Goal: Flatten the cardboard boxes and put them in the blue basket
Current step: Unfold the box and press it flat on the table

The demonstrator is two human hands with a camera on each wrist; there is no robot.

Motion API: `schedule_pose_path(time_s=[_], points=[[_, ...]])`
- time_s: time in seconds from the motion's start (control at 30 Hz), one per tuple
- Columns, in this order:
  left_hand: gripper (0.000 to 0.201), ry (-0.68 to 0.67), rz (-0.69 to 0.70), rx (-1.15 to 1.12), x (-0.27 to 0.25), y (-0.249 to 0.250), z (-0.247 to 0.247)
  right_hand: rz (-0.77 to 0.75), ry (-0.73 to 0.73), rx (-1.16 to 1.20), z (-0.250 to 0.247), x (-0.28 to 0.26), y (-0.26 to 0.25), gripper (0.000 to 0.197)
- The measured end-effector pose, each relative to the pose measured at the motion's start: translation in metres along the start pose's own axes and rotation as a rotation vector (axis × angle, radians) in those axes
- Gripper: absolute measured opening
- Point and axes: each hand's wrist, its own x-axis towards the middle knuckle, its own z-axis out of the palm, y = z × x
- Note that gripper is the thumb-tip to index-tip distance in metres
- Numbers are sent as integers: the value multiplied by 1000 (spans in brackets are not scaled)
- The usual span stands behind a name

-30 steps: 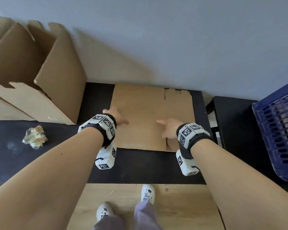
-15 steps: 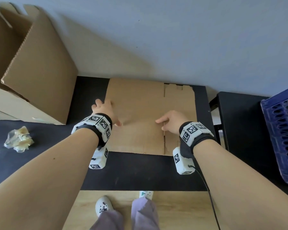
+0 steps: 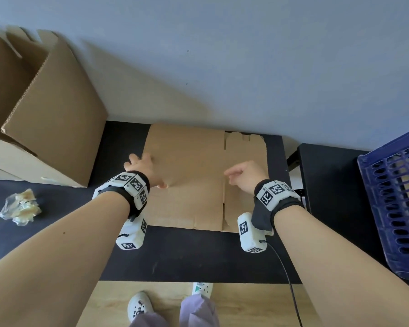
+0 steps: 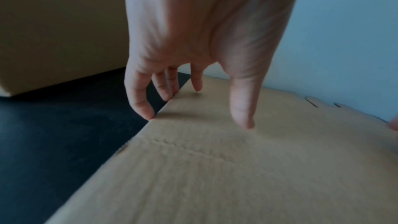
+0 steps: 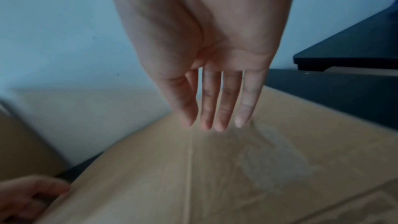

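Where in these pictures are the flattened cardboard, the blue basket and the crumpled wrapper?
flattened cardboard (image 3: 187, 175): head view, on its bare middle panel.
blue basket (image 3: 397, 204): head view, on its slotted side wall.
crumpled wrapper (image 3: 20, 207): head view, on its middle.

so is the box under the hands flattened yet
Flattened: the cardboard box lies as a flat sheet on the black table, unlike the upright open box at left.

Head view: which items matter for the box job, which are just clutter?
Job:
flattened cardboard, lying on the black table
open box, not yet flattened
blue basket
left hand at the flat sheet's left edge

Clutter:
crumpled wrapper
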Motion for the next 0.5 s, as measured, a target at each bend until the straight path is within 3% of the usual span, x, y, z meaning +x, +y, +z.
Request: schedule_pose_path(time_s=[0.13, 0.23, 0.33, 0.5], points=[[90, 65, -63, -382, 11, -13, -5, 152, 255, -25, -29, -4, 28, 32], [92, 46, -120, -527, 14, -14, -10, 301, 206, -80, -39, -4, 50, 32], [96, 17, -151, -541, 15, -10, -10, 388, 126, 15, -32, -5, 63, 52], [97, 39, -171, -377, 11, -6, -1, 406, 172, 28, -17, 4, 69, 72]])
